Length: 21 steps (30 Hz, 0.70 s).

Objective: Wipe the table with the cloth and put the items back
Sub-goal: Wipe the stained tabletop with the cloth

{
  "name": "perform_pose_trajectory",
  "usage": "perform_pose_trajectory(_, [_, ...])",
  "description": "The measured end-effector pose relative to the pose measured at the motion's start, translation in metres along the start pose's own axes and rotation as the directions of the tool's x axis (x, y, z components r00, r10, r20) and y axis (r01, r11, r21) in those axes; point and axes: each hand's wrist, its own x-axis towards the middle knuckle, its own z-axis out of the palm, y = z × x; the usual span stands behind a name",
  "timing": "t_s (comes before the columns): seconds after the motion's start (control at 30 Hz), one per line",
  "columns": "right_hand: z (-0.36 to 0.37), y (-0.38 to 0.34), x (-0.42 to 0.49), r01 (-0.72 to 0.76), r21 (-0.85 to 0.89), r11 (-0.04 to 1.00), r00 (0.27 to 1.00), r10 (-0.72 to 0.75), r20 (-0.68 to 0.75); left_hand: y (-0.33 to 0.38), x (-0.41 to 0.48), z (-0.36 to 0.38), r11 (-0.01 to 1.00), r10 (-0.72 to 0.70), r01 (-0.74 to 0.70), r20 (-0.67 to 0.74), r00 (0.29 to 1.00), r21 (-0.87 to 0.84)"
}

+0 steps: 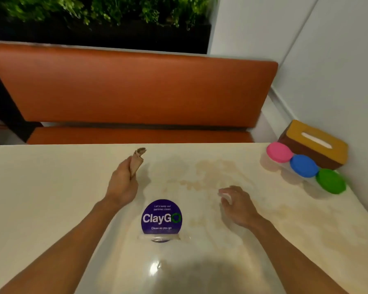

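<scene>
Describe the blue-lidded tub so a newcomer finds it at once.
At the far right corner of the table by the wall sits a tan tissue box. Three clear tubs line up before it; the blue-lidded tub is the middle one, between the pink lid and the green lid.

- A shared pantry booth: the round purple sign (pixel 161 217) on the cream table (pixel 51 198) reads "Let's keep our pantries clean".
- An orange padded bench (pixel 136 88) faces the table, greenery (pixel 98 9) behind it.
- A tissue box (pixel 314 143) and 3 lidded tubs (pixel 303 165) sit by the wall (pixel 338 60).
</scene>
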Motion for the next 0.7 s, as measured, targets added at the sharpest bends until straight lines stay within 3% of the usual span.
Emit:
perform_pose_trajectory(0.07, [0.0, 0.019, 0.006, -0.036, -0.193, 0.981, 0.992, 0.058, 0.111, 0.002, 0.022, 0.022, 0.99, 0.089, -0.088, -0.004, 0.996, 0.11])
perform_pose_trajectory(0.13, [0.005, 0.038, 0.006, -0.015, -0.283, 0.959, 0.989, 0.056, 0.14, 0.004, 0.035, 0.051, 0.964, 0.084, -0.101, 0.079, 0.993, 0.247])
perform_pose_trajectory(0.23, [0.016, 0.053, 0.006, 0.046, -0.307, 0.95, 0.996, -0.02, 0.087, 0.004, 0.045, 0.098, 0.902, 0.037, -0.147, 0.266, 0.963, 0.407])
perform_pose_trajectory(0.33, [0.02, 0.058, 0.011, 0.064, -0.289, 0.955, 0.996, -0.042, 0.081, 0.005, 0.044, 0.131, 0.842, -0.017, -0.146, 0.298, 0.955, 0.518])
perform_pose_trajectory(0.43, [0.021, 0.058, 0.011, 0.063, -0.289, 0.955, 0.996, -0.043, 0.076, 0.011, 0.032, 0.145, 0.832, -0.046, -0.124, 0.289, 0.956, 0.541])
perform_pose_trajectory(0.57, [0.023, 0.059, 0.006, 0.053, -0.291, 0.955, 0.995, -0.026, 0.094, 0.026, 0.004, 0.16, 0.821, 0.009, -0.225, 0.382, 0.924, 0.525])
perform_pose_trajectory(0.7, [0.022, 0.061, 0.012, 0.062, -0.286, 0.956, 0.996, -0.04, 0.083, 0.047, -0.017, 0.18, 0.875, 0.045, -0.258, 0.462, 0.886, 0.41])
